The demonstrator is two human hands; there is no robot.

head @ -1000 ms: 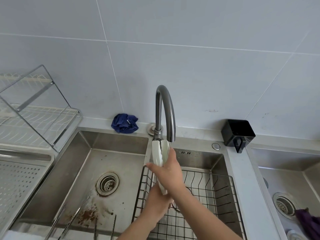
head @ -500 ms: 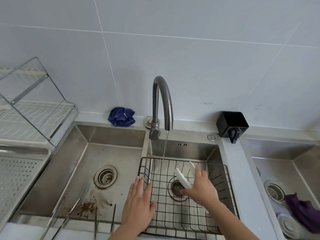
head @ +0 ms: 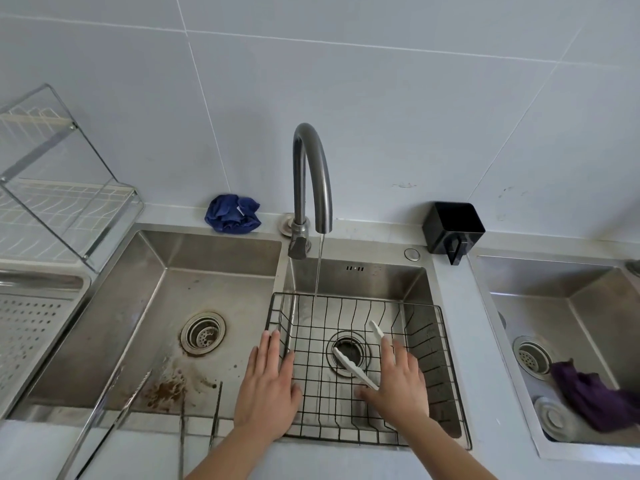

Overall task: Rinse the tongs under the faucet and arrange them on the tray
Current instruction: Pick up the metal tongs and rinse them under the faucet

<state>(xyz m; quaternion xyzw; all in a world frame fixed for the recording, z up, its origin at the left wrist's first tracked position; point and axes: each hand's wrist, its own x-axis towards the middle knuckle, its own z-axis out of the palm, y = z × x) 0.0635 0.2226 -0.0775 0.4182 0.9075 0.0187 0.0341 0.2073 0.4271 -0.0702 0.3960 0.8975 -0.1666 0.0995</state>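
White plastic tongs [head: 350,367] lie spread in the black wire basket [head: 446,344] set in the middle sink, over the drain. My right hand [head: 398,382] rests on their handle end with its fingers stretched out and apart, one tong arm passing between thumb and forefinger. My left hand [head: 268,382] hovers flat and empty over the basket's left rim. The faucet [head: 311,174] runs a thin stream of water [head: 318,271] into the back of the basket. Two metal tongs, one long [head: 114,410] and one thin [head: 197,420], lean on the left sink's front edge.
A perforated steel tray [head: 31,327] sits at the far left under a wire dish rack [head: 65,206]. A blue cloth [head: 232,214] and a black holder [head: 453,226] stand on the back ledge. The right sink holds a purple cloth [head: 592,393].
My right hand brought the white tongs down from the faucet spout into the wire basket and spread its fingers. My left hand left the tongs and moved to the basket's left rim.
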